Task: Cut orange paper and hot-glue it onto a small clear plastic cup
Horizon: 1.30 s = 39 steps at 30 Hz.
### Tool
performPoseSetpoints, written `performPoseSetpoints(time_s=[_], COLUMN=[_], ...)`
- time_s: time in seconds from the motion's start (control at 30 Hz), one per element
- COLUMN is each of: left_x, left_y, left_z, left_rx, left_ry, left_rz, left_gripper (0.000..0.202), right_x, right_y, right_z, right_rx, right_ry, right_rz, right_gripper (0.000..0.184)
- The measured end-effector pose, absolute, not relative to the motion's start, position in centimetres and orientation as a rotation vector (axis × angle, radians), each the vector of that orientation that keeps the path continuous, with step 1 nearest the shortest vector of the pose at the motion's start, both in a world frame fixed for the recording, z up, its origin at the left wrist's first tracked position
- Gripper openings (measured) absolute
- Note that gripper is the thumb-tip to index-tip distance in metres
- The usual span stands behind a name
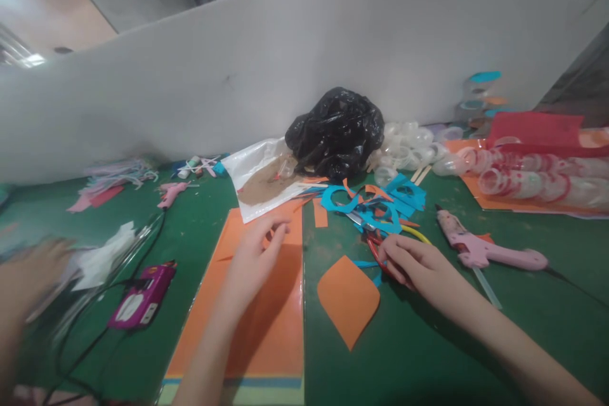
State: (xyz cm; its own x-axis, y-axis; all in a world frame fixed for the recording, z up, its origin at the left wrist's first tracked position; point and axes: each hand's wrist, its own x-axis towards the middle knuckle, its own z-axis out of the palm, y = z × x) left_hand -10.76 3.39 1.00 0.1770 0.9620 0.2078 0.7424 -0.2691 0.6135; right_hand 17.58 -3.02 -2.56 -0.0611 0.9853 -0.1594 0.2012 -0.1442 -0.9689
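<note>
My left hand (254,260) hovers over the top of an orange sheet (266,323) lying on the green table, with its fingers loosely spread and nothing in them. My right hand (419,263) rests on the table to the right, fingers curled on the red handles of a pair of scissors (373,244). The scissors lie among blue and orange paper scraps (380,203). A leaf-shaped orange cutout (348,298) lies between my two hands, touching neither.
A pink glue gun (485,250) lies right of my right hand. At the back sit a black plastic bag (335,130), clear plastic rings (409,146) and a red tray (533,130). A purple box (143,295) with black cables and another person's blurred hand (28,266) are at the left.
</note>
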Motion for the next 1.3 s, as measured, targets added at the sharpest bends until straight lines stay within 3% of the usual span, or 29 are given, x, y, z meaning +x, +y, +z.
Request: performPoseSetpoints(time_s=[0.17, 0.5, 0.67, 0.8, 0.93, 1.03, 1.3], left_x=[-12.7, -14.2, -8.8, -0.8, 7.0, 10.7, 12.1], left_y=[4.8, 4.8, 5.7, 9.2, 13.7, 15.9, 16.8], left_z=[-3.6, -3.5, -1.9, 0.6, 1.5, 0.8, -1.2], left_rx=[2.564, 2.525, 2.802, 2.834, 2.685, 2.642, 2.543], left_ry=[1.672, 1.939, 1.396, 1.033, 1.037, 1.173, 1.149], left_rz=[0.948, 1.314, 1.094, 0.883, 0.564, 0.324, 0.379], left_gripper=[0.024, 0.020, 0.022, 0.020, 0.020, 0.036, 0.027], right_x=[17.6, 17.4, 17.1, 17.1, 17.0, 16.8, 16.3], right_y=[-3.2, -3.1, -3.1, -2.9, -2.7, -2.7, -3.0], right_z=[-2.8, -2.2, -2.7, -3.7, -4.4, -4.5, -3.9], right_rx=[-1.484, -1.477, -1.525, -1.538, -1.382, -1.330, -1.295], right_ry=[-1.353, -1.381, -1.551, -1.857, -2.051, -2.085, -2.110], right_rz=[1.162, 1.063, 0.946, 0.531, 0.099, 0.011, -0.060], right_gripper=[0.037, 0.034, 0.034, 0.032, 0.030, 0.031, 0.038])
